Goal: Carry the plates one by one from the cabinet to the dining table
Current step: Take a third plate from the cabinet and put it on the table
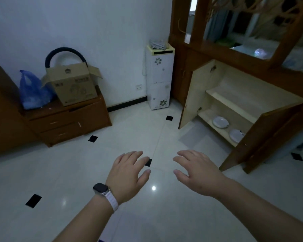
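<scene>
Hovering empty, fingers spread: left hand (128, 173), right hand (198, 173).

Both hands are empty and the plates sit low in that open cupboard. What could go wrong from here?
The two plates lie on the bottom shelf, so the person must stoop; the open cupboard door juts into the path and could catch a knee or elbow. The glossy tiled floor may be slippery while carrying. The room is dim, so the left hand or right hand might misjudge a plate's rim.

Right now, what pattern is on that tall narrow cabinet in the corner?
White with flower decals, the tall narrow cabinet; seen in the head view.
</scene>
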`<action>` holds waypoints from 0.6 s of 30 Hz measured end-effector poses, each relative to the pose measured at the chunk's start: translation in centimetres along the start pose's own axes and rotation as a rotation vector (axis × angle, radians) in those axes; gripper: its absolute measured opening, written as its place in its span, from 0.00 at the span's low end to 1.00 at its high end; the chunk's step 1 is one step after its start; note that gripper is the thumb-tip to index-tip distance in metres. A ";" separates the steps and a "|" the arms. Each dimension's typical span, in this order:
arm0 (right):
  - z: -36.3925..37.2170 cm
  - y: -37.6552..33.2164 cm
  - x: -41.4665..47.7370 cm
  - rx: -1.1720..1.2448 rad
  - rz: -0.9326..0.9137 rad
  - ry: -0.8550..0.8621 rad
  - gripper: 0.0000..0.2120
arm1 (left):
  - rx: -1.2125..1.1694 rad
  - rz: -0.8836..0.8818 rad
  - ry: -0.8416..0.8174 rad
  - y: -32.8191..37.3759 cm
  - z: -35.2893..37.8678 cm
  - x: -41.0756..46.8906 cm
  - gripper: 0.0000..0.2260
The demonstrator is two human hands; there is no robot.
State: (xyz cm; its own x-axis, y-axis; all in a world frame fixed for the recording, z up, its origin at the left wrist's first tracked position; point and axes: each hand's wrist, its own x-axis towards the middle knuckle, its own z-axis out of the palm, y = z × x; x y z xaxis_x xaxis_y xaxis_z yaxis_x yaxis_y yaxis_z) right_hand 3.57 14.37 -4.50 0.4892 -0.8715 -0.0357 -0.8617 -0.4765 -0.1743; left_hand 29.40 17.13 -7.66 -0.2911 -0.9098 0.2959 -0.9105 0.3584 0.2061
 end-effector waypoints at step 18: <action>1.0 20.8 18.3 0.126 0.330 0.061 0.24 | -0.034 0.200 -0.197 -3.0 10.9 27.9 0.20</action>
State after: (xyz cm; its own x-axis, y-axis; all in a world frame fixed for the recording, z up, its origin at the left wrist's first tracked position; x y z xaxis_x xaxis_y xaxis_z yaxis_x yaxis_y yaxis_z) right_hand -5.21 -11.38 -9.76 0.1751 -0.9832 -0.0519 -0.9465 -0.1535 -0.2838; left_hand 20.83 -11.62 -10.20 -0.5180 -0.8425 0.1477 -0.8202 0.5382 0.1938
